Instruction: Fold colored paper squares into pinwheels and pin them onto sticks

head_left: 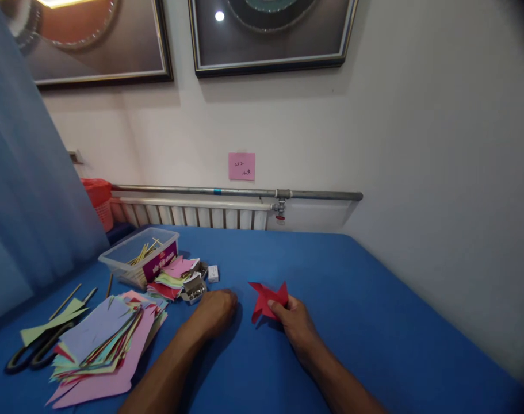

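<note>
My right hand point(297, 321) pinches a red folded paper shape point(267, 299) with pointed tips, held just above the blue table point(374, 322). Its fingers are closed on the paper's right side. My left hand point(216, 310) rests on the table to the left of the red paper, curled into a loose fist near an open small box of metal clips point(193, 290). What the left fingers hold, if anything, is hidden.
A stack of coloured paper sheets point(106, 345) lies at the front left, with black scissors point(37, 348) beside it. A clear plastic box of sticks point(138, 259) stands behind. A radiator point(192, 213) and pipe run along the wall.
</note>
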The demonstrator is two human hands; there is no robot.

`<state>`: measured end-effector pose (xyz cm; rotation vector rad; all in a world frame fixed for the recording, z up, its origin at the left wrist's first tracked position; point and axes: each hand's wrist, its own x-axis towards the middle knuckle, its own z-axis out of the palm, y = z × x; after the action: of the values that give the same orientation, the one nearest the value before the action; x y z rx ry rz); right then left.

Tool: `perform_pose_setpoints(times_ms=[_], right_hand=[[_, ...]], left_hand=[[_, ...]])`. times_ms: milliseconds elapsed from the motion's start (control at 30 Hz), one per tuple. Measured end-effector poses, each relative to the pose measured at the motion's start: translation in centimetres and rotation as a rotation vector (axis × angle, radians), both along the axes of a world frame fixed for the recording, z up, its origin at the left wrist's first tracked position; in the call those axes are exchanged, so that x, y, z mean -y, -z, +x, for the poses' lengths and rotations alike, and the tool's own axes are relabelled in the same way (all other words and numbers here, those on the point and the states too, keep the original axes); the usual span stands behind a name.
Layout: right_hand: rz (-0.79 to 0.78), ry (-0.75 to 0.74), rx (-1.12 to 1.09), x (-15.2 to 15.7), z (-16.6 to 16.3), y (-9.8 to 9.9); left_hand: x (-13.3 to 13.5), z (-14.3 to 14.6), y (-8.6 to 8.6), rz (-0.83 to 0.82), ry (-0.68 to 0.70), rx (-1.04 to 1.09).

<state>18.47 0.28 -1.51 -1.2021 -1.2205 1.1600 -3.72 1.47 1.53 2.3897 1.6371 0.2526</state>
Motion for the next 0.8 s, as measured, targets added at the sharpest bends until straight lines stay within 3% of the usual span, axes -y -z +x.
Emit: perform_pose_setpoints(times_ms=[267, 467, 800], right_hand=[[0.014, 0.035, -0.017, -0.4, 0.0, 0.1], [0.045, 0.033, -0.074, 0.0, -0.6, 0.1], [0.041, -0.006, -0.045, 0.7, -1.4, -0.3]], left_hand=[[0.5, 2.7, -0.4, -0.178, -0.052, 0.994], [0.8, 5.4, 0.4, -0.168, -0.122, 1.161], [0.7, 5.7, 1.5, -0.233, -0.106, 1.208]])
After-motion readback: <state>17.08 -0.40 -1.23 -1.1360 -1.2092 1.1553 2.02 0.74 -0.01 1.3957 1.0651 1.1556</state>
